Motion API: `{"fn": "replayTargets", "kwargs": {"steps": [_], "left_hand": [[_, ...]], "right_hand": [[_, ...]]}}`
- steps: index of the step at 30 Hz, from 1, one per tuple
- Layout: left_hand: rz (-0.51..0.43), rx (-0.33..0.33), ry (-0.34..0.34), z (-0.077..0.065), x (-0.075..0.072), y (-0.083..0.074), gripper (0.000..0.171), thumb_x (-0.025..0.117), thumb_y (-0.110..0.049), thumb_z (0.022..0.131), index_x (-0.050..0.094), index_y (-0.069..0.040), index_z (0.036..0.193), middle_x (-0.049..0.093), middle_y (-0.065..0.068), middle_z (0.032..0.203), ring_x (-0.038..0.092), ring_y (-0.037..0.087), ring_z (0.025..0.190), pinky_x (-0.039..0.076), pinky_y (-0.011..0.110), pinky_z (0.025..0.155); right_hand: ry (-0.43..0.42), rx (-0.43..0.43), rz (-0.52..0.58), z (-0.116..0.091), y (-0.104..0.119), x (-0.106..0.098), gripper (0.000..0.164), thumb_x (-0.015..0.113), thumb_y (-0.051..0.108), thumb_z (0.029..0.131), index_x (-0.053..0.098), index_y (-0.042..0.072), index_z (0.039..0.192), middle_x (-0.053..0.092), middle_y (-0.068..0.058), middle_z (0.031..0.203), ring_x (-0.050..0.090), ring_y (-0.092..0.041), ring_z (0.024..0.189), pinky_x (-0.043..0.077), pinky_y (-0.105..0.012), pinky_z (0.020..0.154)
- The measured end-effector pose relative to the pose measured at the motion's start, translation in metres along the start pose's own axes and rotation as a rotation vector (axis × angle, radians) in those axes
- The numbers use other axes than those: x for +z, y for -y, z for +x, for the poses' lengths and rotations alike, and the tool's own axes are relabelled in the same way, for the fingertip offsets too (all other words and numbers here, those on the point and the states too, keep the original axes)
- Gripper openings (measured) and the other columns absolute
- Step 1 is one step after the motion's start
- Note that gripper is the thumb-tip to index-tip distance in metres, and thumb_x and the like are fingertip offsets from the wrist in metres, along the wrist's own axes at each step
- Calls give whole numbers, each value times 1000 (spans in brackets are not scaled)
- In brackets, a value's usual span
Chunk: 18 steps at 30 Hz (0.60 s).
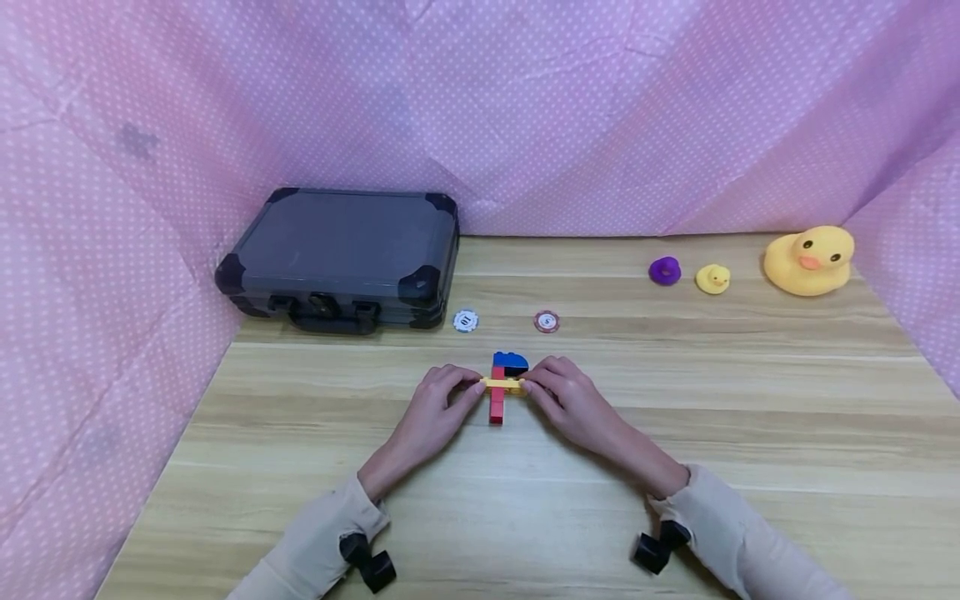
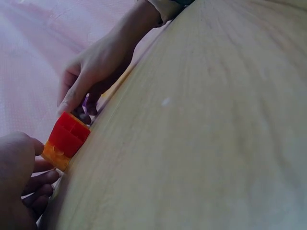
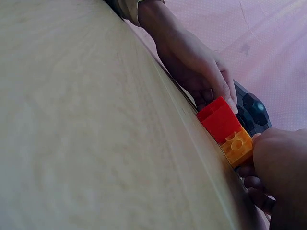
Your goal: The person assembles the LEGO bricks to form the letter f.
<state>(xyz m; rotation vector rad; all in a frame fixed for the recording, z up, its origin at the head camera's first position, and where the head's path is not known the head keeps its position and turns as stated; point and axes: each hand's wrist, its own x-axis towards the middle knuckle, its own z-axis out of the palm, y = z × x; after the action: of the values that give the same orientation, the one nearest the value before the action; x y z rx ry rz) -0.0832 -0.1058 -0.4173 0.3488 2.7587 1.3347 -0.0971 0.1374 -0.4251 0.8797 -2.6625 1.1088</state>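
A small figure of toy building blocks lies on the wooden table between my hands. A long red block runs toward me, crossed by a yellow block, with a blue block at the far end. My left hand pinches the yellow block's left end between thumb and fingers. At its right end, my right hand pinches the same block. Up close in the right wrist view, the red block sits beside a studded yellow end. Fingertips hide both tips of the yellow block.
A dark grey case lies at the back left. Just beyond the blocks are a white chip and a red chip. At the back right stand a purple duck, a small yellow duck and a large yellow duck.
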Motion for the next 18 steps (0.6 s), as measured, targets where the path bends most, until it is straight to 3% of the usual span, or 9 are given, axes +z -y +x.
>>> {"fn": "replayTargets", "kwargs": {"steps": [18], "left_hand": [[-6,18,-9,1,0,1,20,67,-25,103,74,-11,116,68,-1,113,55,21,109,47,44,95]], "right_hand": [[-23,-14,-15,2,0,2,16,67,12,102,77,2,110,69,-5,105,59,-20,99,55,-37,81]]}}
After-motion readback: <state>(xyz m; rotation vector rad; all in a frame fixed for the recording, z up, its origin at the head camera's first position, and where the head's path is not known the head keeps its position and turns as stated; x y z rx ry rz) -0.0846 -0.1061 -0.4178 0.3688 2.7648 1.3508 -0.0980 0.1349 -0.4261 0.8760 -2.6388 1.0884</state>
